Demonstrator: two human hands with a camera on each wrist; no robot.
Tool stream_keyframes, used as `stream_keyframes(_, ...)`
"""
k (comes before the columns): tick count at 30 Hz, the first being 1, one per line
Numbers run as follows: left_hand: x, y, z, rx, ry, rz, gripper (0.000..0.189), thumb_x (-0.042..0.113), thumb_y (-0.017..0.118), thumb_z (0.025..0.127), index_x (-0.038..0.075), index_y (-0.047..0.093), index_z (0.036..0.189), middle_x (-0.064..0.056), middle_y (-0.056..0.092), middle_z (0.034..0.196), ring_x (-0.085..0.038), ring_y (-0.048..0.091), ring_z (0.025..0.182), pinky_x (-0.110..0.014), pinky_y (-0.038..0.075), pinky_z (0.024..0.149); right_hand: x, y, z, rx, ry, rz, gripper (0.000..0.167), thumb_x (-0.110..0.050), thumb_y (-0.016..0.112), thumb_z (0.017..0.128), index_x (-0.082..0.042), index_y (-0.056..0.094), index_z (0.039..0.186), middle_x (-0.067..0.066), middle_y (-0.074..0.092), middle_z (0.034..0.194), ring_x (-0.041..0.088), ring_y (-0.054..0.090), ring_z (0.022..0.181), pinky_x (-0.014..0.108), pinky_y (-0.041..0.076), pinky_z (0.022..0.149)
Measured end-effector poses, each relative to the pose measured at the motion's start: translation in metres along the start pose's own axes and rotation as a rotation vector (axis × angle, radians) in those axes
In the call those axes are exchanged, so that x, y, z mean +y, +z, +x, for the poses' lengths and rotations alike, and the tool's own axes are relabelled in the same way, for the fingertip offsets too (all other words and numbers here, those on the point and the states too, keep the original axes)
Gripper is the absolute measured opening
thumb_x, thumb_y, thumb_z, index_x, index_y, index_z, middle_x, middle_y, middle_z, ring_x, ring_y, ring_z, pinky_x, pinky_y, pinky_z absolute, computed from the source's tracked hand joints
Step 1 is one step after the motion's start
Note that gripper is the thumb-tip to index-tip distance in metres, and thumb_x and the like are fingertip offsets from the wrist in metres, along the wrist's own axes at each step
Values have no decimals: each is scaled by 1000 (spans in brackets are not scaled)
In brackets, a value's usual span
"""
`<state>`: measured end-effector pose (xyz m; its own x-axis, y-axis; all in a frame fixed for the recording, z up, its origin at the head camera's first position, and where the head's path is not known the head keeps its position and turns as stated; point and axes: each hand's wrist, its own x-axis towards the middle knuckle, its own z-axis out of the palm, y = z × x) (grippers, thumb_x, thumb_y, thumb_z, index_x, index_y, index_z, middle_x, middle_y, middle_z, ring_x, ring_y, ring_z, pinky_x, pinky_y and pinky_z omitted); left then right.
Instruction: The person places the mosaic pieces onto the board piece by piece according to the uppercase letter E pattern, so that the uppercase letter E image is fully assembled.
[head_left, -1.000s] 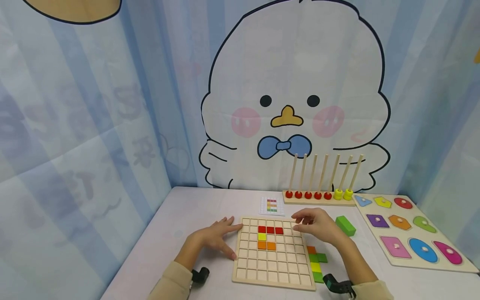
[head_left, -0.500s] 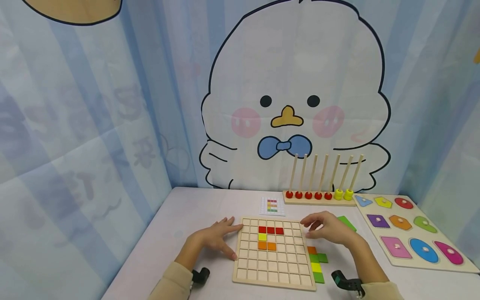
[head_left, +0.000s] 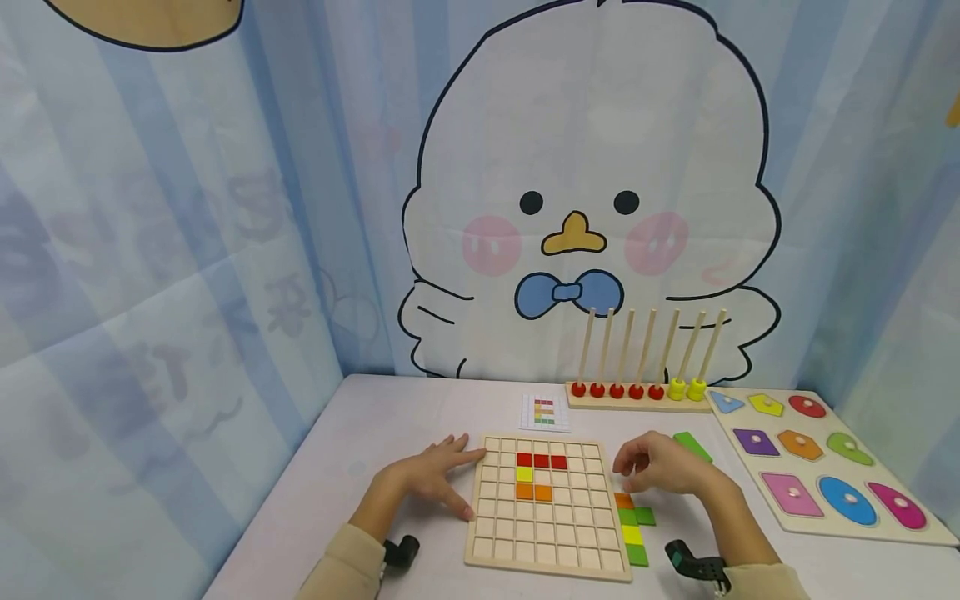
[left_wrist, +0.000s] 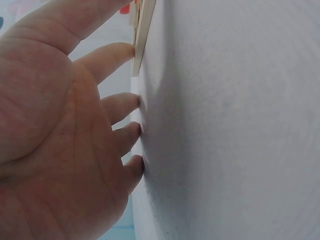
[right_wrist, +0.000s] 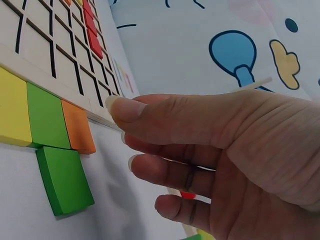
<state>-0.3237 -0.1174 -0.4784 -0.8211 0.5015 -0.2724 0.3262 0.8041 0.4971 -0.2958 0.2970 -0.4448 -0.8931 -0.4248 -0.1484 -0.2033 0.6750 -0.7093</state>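
A wooden grid board (head_left: 525, 533) lies on the table, holding three red tiles (head_left: 542, 460) in a row, a yellow tile (head_left: 523, 474) and two orange tiles (head_left: 535, 492). My left hand (head_left: 423, 475) has its fingers spread, thumb and index finger touching the board's left edge; other fingertips rest on the table. Beside the board's upper right edge hovers my right hand (head_left: 660, 463), fingers loosely bent, nothing visible between thumb and fingertips in the right wrist view. Just below it, along the right edge, lie an orange tile (right_wrist: 79, 127), several green tiles (right_wrist: 65, 180) and a yellow tile (right_wrist: 12, 107).
A card with a coloured grid pattern (head_left: 545, 412) lies behind the board. Behind the right hand is a green block (head_left: 693, 447), partly hidden. At the back stands a peg abacus (head_left: 637, 402) with red and yellow beads. A shape puzzle board (head_left: 817, 483) lies far right.
My right hand has moved right and toward me, from above the board's upper right corner to beside its right edge. The left hand and the tiles stay where they were.
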Motion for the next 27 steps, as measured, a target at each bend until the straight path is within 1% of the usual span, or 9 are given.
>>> stream_keyframes(4,1,0,0,-1,-3,8,98,49,92,73,38,43,158,-8,19,175,-34,9,164,-64,13,129,1,1,0,-41,20,-17,16,-6,85,82,-8,75,95,4,69,86,22,57,82,31,48,70)
stream_keyframes(10,1,0,0,1,0,8,98,49,92,73,38,43,158,-8,19,175,-34,8,164,-62,12,130,6,4,1,-72,2,-41,16,-4,85,80,-9,74,90,1,67,83,21,57,79,28,47,67)
stream_keyframes(14,1,0,1,1,2,4,98,49,92,73,38,43,158,-8,18,175,-34,8,164,-62,12,130,7,5,3,-90,-12,-44,15,-4,86,80,-8,74,88,1,67,81,20,57,78,27,48,66)
stream_keyframes(20,1,-1,0,-2,1,-1,99,50,92,73,38,44,158,-8,18,175,-33,8,164,-61,11,130,6,8,3,-77,-14,-72,16,-2,86,79,-9,74,86,1,67,80,20,58,77,27,49,66)
stream_keyframes(27,-1,0,2,-1,2,2,99,52,92,73,38,43,158,-7,18,175,-33,8,164,-60,11,131,5,9,3,-32,25,-92,17,-2,86,78,-10,74,87,0,68,80,19,58,77,30,49,67)
